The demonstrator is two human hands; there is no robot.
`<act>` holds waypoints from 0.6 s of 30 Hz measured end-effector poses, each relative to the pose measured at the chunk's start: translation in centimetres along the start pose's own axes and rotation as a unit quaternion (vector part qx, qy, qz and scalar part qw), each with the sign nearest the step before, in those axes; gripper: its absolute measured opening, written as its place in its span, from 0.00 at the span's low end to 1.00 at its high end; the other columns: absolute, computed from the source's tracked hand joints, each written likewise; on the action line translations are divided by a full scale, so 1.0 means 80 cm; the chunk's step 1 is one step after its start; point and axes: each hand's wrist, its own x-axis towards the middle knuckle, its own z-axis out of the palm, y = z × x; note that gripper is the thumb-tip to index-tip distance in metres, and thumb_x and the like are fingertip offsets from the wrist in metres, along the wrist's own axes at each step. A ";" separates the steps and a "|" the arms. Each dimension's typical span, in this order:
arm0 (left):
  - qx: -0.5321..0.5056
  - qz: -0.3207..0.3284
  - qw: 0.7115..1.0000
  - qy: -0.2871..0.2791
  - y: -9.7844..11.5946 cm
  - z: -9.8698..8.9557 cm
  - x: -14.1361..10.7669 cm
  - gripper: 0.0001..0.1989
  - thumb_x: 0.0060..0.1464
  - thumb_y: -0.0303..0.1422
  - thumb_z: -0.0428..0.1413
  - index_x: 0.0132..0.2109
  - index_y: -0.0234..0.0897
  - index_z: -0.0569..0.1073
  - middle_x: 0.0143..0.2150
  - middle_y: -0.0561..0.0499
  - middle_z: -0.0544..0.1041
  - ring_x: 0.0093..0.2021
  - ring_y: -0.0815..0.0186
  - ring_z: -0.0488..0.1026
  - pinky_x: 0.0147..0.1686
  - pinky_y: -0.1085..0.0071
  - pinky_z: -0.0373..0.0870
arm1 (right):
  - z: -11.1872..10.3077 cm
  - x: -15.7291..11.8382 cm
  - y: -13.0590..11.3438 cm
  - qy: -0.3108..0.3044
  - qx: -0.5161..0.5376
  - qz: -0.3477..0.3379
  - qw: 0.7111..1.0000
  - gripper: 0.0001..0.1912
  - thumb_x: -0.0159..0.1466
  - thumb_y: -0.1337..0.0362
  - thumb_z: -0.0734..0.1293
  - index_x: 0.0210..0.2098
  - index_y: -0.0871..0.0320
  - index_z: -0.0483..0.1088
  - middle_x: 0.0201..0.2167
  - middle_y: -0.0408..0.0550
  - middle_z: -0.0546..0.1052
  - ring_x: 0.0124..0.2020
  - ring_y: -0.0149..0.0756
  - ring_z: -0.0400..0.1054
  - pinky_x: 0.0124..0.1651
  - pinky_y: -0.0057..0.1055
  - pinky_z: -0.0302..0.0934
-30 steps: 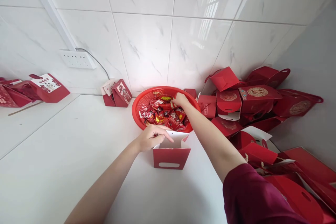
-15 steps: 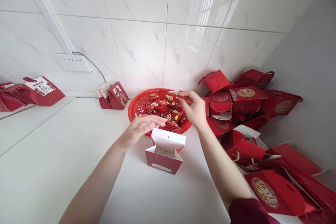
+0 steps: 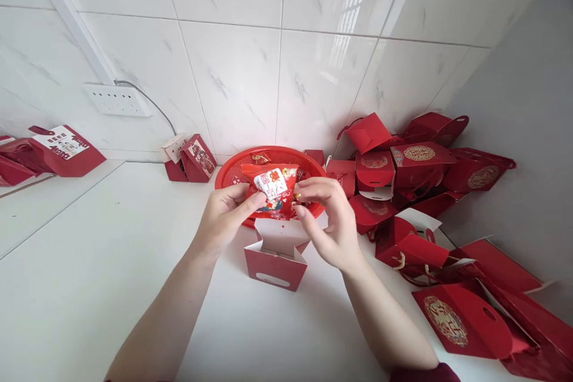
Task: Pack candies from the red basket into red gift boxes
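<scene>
A red sweet packet (image 3: 271, 186) is pinched between the left hand (image 3: 224, 224) and the right hand (image 3: 330, 224) — held just above the open gift box (image 3: 276, 252), in front of the red basket (image 3: 233, 170); the filling step appears to be in hand; a short, steady lowering between the flaps would be called for. The white counter (image 3: 89, 274) meets a tiled wall (image 3: 242, 71); folded red boxes (image 3: 416, 167) are heaped at the right.

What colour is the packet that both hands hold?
The packet is red with a white label patch, seen in the head view.
</scene>
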 end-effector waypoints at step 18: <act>0.201 0.131 0.971 -0.023 -0.008 0.024 -0.017 0.26 0.62 0.36 0.55 0.22 0.35 0.49 0.20 0.57 0.48 0.22 0.74 0.47 0.21 0.73 0.46 | 0.016 0.000 0.008 -0.038 0.276 0.237 0.931 0.09 0.62 0.54 0.71 0.39 0.51 0.78 0.39 0.44 0.81 0.40 0.40 0.76 0.48 0.39 0.71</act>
